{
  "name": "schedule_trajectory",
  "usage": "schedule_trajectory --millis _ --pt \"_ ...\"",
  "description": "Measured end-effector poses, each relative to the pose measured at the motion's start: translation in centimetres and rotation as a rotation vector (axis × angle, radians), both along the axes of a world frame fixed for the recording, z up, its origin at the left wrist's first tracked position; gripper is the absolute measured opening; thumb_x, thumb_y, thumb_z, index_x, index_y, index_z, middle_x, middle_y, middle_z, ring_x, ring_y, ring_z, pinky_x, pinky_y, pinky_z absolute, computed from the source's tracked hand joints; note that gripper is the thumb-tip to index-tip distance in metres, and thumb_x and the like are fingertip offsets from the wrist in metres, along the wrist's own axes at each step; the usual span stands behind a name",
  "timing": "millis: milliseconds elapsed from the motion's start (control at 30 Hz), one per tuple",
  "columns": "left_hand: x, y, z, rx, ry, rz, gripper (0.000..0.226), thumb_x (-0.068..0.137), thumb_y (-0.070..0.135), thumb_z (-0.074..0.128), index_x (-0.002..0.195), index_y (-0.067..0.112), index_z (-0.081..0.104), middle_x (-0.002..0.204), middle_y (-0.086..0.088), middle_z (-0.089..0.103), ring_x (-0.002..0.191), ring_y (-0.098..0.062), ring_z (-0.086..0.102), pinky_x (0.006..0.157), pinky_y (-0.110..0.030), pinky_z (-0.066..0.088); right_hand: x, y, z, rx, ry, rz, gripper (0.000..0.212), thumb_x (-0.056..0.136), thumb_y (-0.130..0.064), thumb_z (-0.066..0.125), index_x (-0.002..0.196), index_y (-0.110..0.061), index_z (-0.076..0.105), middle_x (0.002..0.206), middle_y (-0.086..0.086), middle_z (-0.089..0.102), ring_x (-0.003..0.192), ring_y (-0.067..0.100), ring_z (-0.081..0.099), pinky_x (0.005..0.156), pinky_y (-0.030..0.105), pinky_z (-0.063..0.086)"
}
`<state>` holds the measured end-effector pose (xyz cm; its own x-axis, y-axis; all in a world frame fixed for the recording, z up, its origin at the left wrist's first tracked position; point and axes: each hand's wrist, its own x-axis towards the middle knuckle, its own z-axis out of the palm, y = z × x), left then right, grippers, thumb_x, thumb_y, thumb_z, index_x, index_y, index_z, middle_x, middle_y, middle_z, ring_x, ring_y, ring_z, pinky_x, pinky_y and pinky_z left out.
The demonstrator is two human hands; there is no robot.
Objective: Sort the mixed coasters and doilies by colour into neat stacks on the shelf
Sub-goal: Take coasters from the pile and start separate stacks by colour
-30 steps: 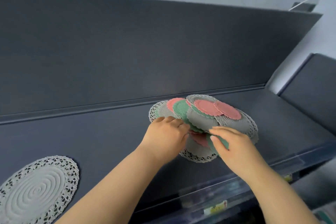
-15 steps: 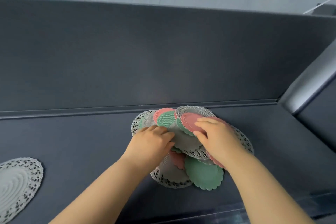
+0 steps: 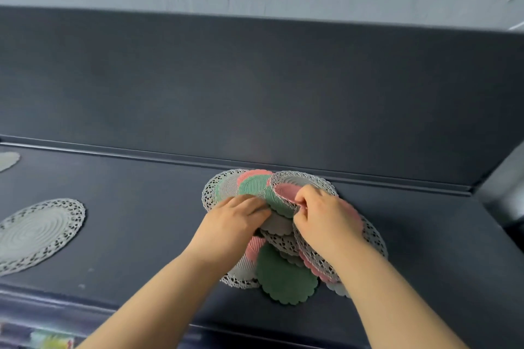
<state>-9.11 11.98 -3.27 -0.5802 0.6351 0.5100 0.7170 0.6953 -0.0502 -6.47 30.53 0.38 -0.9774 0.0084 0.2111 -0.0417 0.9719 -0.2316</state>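
One long dark shelf point(image 3: 141, 235) fills most of the view, with its back panel point(image 3: 255, 93) rising behind. Near the middle of it lies the mixed pile point(image 3: 252, 187) of white lace doilies and pink, green and grey coasters. They overlap loosely, and the far edge of the pile touches the foot of the back panel. Well apart to the left, a large white doily point(image 3: 37, 235) lies alone on the shelf, probably the start of the white stack. A pale piece point(image 3: 8, 160) shows at the far left edge, too cut off to name.

The left hand point(image 3: 232, 227) lies on the pile with its fingers fairly flat, pressing it down and gripping nothing that shows. The right hand point(image 3: 323, 221) pinches the edge of a pink coaster point(image 3: 285, 191) near the top of the pile. A green coaster point(image 3: 286, 278) lies flat at the near edge.

The step in hand looks like peeling that pink coaster free. Next, it needs lifting clear without dragging its neighbours, then setting down on bare shelf to begin a pink stack.
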Motion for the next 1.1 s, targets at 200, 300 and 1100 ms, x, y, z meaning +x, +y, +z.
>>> schedule_trajectory --millis 200,300,1100 --pt "-0.3 -0.7 0.6 -0.021 -0.114 -0.093 0.054 0.042 0.0 0.088 0.092 0.018 0.077 0.096 0.005 0.073 0.083 -0.015 0.071 0.062 -0.027 0.059 -0.2 1.0 0.2 -0.066 0.017 0.087 0.03 0.097 -0.033 0.038 0.12 -0.031 0.057 0.12 -0.014 0.059 0.106 0.006 0.052 0.066 0.013 0.025" --pt "-1.0 -1.2 1.0 -0.08 -0.124 -0.178 0.041 0.055 0.006 0.074 0.094 0.018 0.076 0.096 0.004 0.073 0.083 -0.015 0.071 0.059 -0.029 0.059 -0.5 1.5 -0.1 -0.133 0.001 0.101 0.028 0.095 -0.034 0.043 0.116 -0.031 0.061 0.118 -0.013 0.062 0.106 0.008 0.054 0.075 0.018 0.035" --pt "-5.6 -16.4 3.9 0.222 0.144 -0.275 0.028 0.076 -0.003 0.061 0.095 0.015 0.051 0.1 0.001 0.06 0.098 -0.017 0.056 0.058 -0.033 0.054 -2.3 -14.2 2.2 -0.611 0.484 -0.108 0.023 0.09 -0.009 0.053 0.108 -0.014 0.067 0.095 -0.02 0.058 0.088 -0.014 0.045 0.073 -0.008 0.028"
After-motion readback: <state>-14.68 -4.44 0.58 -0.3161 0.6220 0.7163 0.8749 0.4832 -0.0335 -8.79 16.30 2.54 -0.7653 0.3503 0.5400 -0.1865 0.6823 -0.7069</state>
